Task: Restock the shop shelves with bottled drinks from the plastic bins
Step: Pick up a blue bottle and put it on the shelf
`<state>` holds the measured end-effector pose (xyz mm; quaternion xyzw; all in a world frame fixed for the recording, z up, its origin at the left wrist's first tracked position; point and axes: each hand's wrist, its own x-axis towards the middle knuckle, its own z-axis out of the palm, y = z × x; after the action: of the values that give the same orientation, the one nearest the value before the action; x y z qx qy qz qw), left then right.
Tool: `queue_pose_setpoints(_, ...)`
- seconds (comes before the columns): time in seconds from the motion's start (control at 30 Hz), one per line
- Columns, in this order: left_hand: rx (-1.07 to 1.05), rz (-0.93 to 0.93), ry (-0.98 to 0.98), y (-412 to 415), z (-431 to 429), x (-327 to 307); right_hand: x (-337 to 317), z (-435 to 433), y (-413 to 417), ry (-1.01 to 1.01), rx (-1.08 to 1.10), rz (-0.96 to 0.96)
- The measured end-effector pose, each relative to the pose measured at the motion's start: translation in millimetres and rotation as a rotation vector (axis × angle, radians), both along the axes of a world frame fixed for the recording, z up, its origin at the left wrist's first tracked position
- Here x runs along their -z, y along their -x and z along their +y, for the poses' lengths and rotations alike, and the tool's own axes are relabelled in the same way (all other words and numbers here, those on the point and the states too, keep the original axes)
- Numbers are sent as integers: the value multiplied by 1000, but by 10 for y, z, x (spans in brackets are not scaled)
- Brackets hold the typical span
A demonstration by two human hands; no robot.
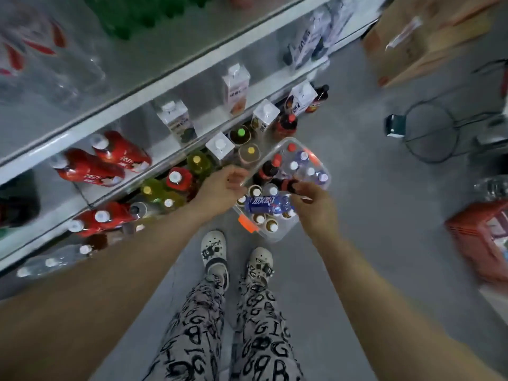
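Shelves (165, 83) stocked with drinks are seen at left. Beside the rim of the clear bin (283, 232) the left hand (220, 185) is held with fingers loosely curled, apparently around nothing. A blue-labelled bottle (265, 204) is laid across the upright bottles (293, 165) in that bin, its end pinched by the right hand (316, 206).

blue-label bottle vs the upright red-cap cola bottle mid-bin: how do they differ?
Pose: the blue-label bottle lies sideways across other bottles' caps; the cola bottle stands upright.
Look: the blue-label bottle has a blue wrap; the cola bottle is dark with a red cap.
Handling: the right hand holds the blue-label bottle's end; the cola bottle is untouched.
Both sit in the clear bin.
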<state>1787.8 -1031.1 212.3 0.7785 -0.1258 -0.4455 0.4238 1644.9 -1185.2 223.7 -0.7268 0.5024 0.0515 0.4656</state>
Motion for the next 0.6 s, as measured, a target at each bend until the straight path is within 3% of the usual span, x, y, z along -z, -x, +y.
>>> queue_pose_setpoints(0.27, 11, 50, -89, 232, -133, 1341, 1424, 49, 346, -102, 147, 133)
queue_pose_setpoints(0.43, 40, 47, -103, 321, -203, 2135, 2268, 83, 430, -220, 358, 153)
queue_pose_setpoints(0.6, 204, -102, -132, 383, -255, 2860, 2891, 74, 344, -384, 629, 150)
